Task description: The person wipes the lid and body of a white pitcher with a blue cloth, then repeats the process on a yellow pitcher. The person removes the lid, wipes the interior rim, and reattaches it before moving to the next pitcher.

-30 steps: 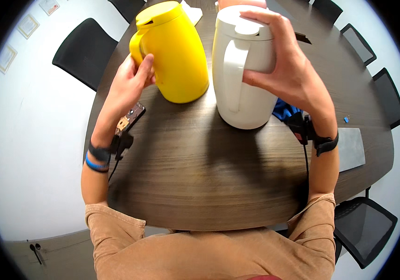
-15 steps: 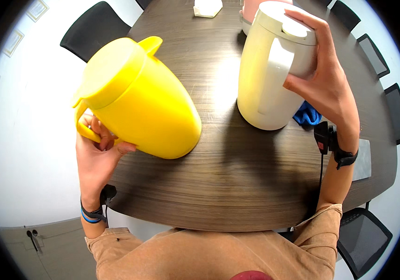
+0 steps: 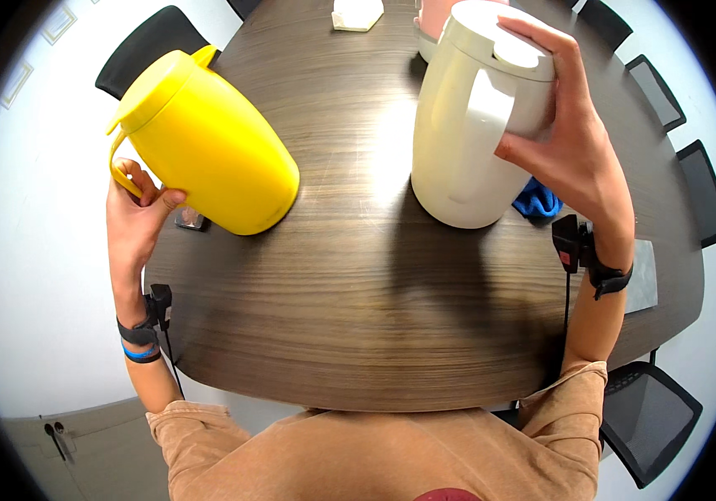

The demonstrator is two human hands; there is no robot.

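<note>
My left hand [image 3: 134, 221] is closed round the handle side of a yellow thermal jug [image 3: 220, 154], thumb against its body. The jug leans with its lid toward the left; whether its base touches the table I cannot tell. On the right, a white thermal jug [image 3: 446, 138] stands on the table. My right hand [image 3: 579, 163] grips it from the right, fingers over the lid's edge and thumb on the side near the handle.
A blue cloth [image 3: 538, 201] lies behind the white jug's right side. Farther off are a pink jug [image 3: 429, 25], partly hidden, and a small white object [image 3: 358, 13]. A small dark item [image 3: 190, 219] sits by my left hand, a grey sheet [image 3: 643, 280] at right. Chairs surround the table [image 3: 350, 334].
My left hand has carried the yellow jug away from me and to the left, uncovering the small dark item. My right hand and the white jug hold nearly the same place.
</note>
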